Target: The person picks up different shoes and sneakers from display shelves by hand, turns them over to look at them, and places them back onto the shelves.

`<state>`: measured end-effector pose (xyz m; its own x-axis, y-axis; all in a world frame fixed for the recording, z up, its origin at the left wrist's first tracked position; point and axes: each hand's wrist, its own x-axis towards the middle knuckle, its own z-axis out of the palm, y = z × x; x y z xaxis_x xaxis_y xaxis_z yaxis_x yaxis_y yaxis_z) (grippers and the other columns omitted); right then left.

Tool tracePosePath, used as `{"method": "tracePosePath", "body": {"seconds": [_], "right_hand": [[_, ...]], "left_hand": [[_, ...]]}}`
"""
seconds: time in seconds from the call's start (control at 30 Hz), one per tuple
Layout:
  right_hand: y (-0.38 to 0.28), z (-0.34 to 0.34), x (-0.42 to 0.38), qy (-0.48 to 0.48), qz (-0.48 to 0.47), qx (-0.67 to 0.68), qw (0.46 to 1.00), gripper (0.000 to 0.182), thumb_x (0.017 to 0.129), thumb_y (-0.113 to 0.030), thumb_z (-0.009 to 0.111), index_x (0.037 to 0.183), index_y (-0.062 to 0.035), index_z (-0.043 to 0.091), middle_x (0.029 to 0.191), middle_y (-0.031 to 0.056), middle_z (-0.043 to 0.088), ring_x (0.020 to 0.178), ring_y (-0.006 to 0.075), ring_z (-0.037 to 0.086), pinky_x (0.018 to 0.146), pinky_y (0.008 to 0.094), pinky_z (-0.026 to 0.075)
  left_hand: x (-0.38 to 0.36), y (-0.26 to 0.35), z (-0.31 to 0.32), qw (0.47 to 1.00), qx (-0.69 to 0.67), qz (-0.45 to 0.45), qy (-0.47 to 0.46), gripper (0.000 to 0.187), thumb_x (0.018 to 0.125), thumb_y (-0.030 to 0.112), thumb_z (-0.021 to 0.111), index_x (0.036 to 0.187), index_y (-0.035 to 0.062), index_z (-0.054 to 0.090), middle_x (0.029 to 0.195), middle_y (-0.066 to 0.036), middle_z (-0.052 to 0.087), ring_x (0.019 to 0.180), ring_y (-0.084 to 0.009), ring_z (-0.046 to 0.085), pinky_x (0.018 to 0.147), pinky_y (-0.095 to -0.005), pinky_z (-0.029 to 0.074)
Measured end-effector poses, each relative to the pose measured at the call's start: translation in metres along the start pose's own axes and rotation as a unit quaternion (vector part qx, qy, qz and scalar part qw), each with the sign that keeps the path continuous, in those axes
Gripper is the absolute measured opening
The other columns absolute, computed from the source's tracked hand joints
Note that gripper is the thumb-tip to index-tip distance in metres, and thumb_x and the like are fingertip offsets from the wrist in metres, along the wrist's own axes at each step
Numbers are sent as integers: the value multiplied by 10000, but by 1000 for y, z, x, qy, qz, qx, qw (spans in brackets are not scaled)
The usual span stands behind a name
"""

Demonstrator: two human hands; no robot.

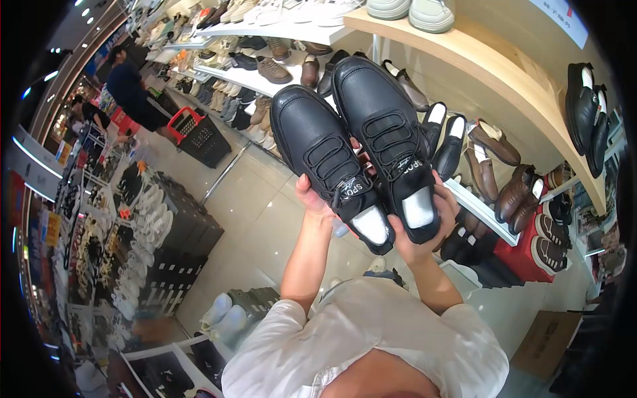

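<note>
A pair of black lace-up shoes is held up side by side in front of me, toes pointing away. My left hand (313, 199) grips the left shoe (308, 126) along its outer side, the thumb showing and the other fingers hidden beneath. Around the heel and outer side of the right shoe (375, 99) my right hand (424, 232) is closed. Both shoes have dark elastic-looking laces, white lettering on the tongues and pale stuffing or insoles showing in the openings.
Shelves of shoes (491, 212) run along the right and far side, below a curved wooden shelf (491, 60). A black and red shopping basket (202, 139) stands near a person in dark clothes (126, 86). Stacked shoe boxes (179, 232) are at left, a cardboard box (547, 341) at lower right.
</note>
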<state>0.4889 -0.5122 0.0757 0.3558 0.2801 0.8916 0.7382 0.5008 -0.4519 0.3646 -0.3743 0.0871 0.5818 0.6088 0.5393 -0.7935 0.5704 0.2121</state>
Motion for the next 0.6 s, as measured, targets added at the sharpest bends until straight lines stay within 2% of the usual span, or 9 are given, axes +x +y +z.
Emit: {"method": "tracePosePath", "body": {"seconds": [0.1,0.17,0.23,0.3,0.37,0.4,0.5,0.53,0.6], "right_hand": [[-26,5,-7,-107,-11,-6,994,765,754,-405,814,1248,-28,367,1205,197,398,1270,501,413,1046,593,343],[-29,13,-19,-141,-26,63,988,776,722,-501,808,1193,-34,405,1156,179,377,1254,505,412,1049,625,314],[-30,12,-19,-226,-12,147,963,852,711,-590,783,1255,-49,413,1174,167,376,1224,497,430,1018,621,310],[-34,19,-19,-267,-17,186,945,846,698,-452,844,1279,-18,410,1205,185,386,1235,443,430,1029,553,344],[-61,31,-20,-255,155,106,949,873,666,-268,881,1322,24,385,1253,199,382,1256,391,411,1046,478,369],[-70,39,-21,-254,167,97,948,1004,610,-122,891,1407,52,305,1312,200,366,1294,355,379,1084,427,341],[-72,52,-32,-308,134,47,941,1100,619,-136,893,1470,43,219,1374,208,340,1308,340,373,1099,442,331],[-69,57,-43,-306,191,152,920,1109,642,-123,888,1488,30,188,1410,221,344,1317,329,388,1091,436,349],[-75,66,-51,-302,204,207,908,1112,662,-118,880,1499,14,159,1434,213,324,1328,324,387,1091,433,352]], "left_hand": [[-31,30,2,1000,-22,3,-6,914,729,408,764,1427,-18,356,1350,-225,484,1191,-391,542,995,-530,486],[-52,51,-4,998,-61,9,-2,916,730,402,764,1430,-20,350,1360,-231,482,1199,-384,540,1000,-520,485],[-70,68,-11,999,-36,30,7,920,730,393,766,1427,-38,346,1371,-238,477,1207,-369,540,1008,-504,482],[-86,80,-12,998,-33,44,10,924,730,385,768,1421,-59,343,1375,-241,475,1213,-357,541,1014,-491,479],[-102,90,-13,999,15,42,16,930,719,385,774,1410,-71,351,1358,-240,490,1202,-360,553,1017,-492,477],[-112,97,-15,998,46,19,32,934,696,374,783,1399,-76,364,1340,-244,504,1205,-364,555,1027,-495,473],[-130,112,-17,987,141,-5,73,944,673,360,791,1396,-77,369,1324,-248,518,1202,-375,560,1029,-498,475],[-134,118,-14,986,144,-22,75,943,666,330,783,1402,-81,360,1324,-248,521,1197,-386,562,1026,-500,480],[-139,130,-6,983,165,-23,76,927,653,298,779,1397,-80,374,1324,-242,528,1190,-377,570,1019,-489,486]]}}
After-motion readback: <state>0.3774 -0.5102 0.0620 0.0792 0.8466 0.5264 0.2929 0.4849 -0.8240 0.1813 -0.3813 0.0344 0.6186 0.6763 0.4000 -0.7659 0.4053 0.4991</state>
